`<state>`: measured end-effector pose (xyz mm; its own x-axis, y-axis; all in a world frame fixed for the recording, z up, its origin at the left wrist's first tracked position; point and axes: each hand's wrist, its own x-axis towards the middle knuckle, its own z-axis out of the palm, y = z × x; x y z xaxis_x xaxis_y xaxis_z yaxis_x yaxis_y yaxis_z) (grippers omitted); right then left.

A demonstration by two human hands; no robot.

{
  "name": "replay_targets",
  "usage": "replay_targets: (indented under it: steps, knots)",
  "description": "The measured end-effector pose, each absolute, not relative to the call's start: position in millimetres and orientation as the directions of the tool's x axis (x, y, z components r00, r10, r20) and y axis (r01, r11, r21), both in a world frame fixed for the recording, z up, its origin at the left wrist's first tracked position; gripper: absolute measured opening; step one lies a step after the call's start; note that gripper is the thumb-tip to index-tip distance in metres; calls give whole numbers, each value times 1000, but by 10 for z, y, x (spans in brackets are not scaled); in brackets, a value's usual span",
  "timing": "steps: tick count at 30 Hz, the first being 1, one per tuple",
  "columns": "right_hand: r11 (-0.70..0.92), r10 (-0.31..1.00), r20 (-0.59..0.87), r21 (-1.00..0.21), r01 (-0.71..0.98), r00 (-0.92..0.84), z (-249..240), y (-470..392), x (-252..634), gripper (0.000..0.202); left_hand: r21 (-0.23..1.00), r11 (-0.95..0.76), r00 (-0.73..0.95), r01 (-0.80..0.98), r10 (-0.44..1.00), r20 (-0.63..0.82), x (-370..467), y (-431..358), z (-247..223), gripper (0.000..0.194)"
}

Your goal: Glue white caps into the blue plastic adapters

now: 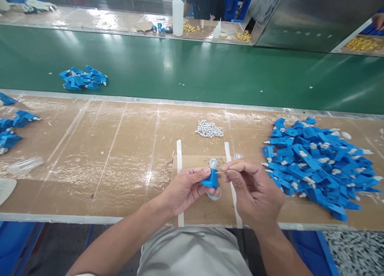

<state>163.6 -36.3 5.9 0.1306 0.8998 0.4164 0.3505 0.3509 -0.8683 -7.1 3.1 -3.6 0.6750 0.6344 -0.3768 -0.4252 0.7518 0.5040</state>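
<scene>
Just above a cardboard sheet [199,214] edged with white tape, my left hand [184,190] grips a small blue plastic part [212,179] between thumb and fingers. My right hand [259,194] pinches a thin wooden stick [220,172], its tip at the right side of the blue part; whether it goes inside I cannot tell. Behind the part is a small clear round container [213,162]. Another clear round piece [215,195] shows below it, partly covered by my left fingers. Beyond the sheet lies a little heap of grey-white pieces [209,129].
A large pile of blue parts with white bits [315,160] lies right. More blue parts [13,126] and a clear plastic tube [26,165] are left. A green conveyor belt [168,68] carries a blue heap [83,78]. Across it stand a bottle [178,18] and a person [208,2].
</scene>
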Motion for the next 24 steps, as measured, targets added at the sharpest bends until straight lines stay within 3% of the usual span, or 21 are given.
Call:
replay_targets:
  steps: [9, 15, 20, 24]
  knots:
    - [411, 873, 478, -829, 379, 99, 79, -372, 1609, 14, 459, 769, 677, -445, 624, -390, -81, 47, -46, 20]
    - [344, 882, 403, -905, 251, 243, 164, -419, 1737, 8, 430, 776, 664, -462, 624, -413, -136, 85, -27, 21]
    - [265, 946, 318, -861, 435, 53, -3, -527, 1900, 9, 402, 770, 604, -495, 638, -477, -166, 118, -36, 18]
    - [203, 977, 210, -863, 464, -37, -151, -620, 1881, 9, 405, 758, 561, -511, 651, -511, -172, 140, -24, 17]
